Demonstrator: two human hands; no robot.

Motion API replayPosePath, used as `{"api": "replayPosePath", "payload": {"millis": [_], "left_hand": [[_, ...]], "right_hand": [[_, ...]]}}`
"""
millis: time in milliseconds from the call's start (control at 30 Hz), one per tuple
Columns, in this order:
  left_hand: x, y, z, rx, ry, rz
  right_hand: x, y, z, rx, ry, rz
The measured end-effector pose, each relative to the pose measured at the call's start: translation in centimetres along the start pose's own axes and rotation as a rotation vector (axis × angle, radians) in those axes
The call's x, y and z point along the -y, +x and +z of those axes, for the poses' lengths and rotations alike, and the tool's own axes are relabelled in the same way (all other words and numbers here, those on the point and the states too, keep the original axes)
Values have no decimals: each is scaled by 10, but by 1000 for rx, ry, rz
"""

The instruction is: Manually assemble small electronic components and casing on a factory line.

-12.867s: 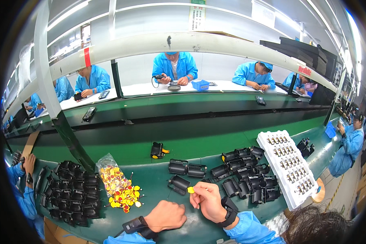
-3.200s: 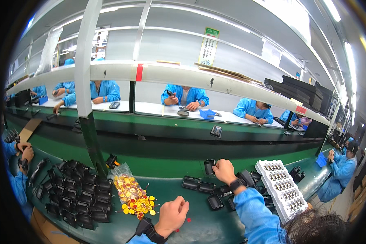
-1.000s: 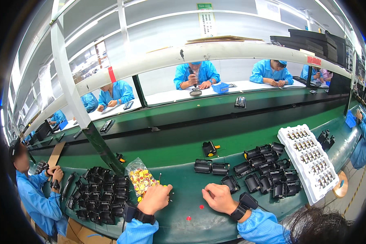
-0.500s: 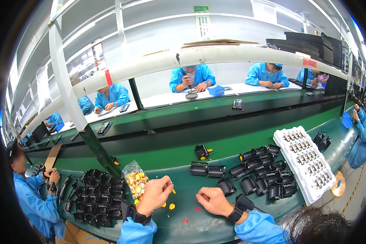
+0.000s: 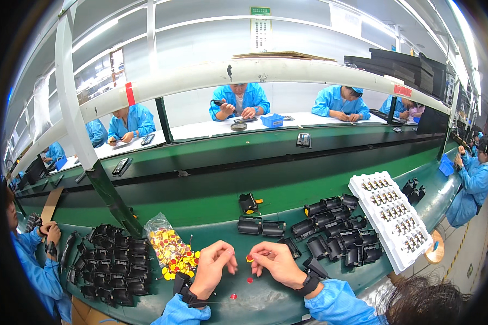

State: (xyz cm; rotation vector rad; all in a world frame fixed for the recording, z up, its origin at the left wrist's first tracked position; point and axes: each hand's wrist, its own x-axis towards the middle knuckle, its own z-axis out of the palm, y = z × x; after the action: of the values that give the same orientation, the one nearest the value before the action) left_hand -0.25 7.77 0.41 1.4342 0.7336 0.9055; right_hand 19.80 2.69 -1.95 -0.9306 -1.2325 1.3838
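Note:
Between the thumb and fingers of my right hand (image 5: 281, 265) is a small round red-and-yellow piece (image 5: 249, 259), held just above the table. My left hand (image 5: 214, 270) faces it, fingers curled toward the thumb; whatever they may pinch is too small to make out. Beside my left hand, a clear plastic bag (image 5: 158, 230) spills yellow and red discs (image 5: 173, 260) onto the green table (image 5: 200, 227). One red disc (image 5: 249, 280) lies below my right fingertips, and another red disc (image 5: 233, 296) rests nearer to me.
Rows of black plastic housings (image 5: 111, 265) cover the left; more black housings (image 5: 336, 230) stand at right beside a white tray (image 5: 390, 216) of metal parts. A black housing with yellow (image 5: 248, 203) sits farther back. A post (image 5: 106, 187) rises at left. Co-workers sit around.
My right hand now holds the red-and-yellow piece up beside my left hand. Both hands have come closer together, and the left fingers have loosened a little. The view has shifted slightly right.

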Motion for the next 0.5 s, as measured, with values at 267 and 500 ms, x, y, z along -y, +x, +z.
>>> {"api": "replayPosePath", "payload": {"millis": [267,500], "left_hand": [[9,-6,10,230,134,-128],[14,-10,16,37,673,689]], "right_hand": [[5,-6,10,-95,-132,-167],[3,-4,2,126,310,166]]}}
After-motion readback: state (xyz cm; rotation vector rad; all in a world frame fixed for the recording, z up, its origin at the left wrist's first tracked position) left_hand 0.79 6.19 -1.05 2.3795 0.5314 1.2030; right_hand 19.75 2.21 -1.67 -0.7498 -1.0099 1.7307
